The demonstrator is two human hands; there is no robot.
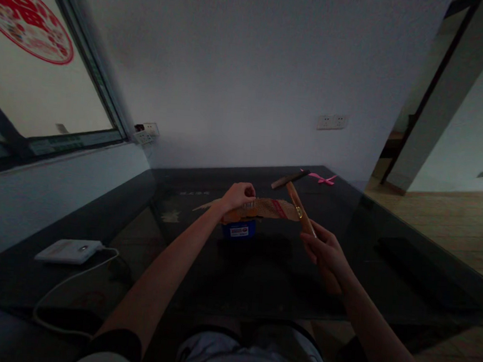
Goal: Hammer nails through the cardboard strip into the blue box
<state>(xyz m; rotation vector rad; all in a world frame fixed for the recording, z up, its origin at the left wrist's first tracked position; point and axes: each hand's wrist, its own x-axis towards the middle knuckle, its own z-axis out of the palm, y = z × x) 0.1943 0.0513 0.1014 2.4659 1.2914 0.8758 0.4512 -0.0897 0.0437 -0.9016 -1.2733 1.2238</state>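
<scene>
My right hand (324,248) closed round hammer (295,198), right of blue box (239,229); left hand (238,196) curled above box, seemingly steadying cardboard (279,208); pinch I cannot tell.

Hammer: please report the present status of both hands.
Right hand grips hammer, head up. Left hand over brown sheet, grip unclear. Blue container beneath sheet. Pink ribbon lies beyond hammer.

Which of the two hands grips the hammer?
The right hand, holding the wooden-handled hammer; the left hand instead is at the brown cardboard above the blue box.
</scene>
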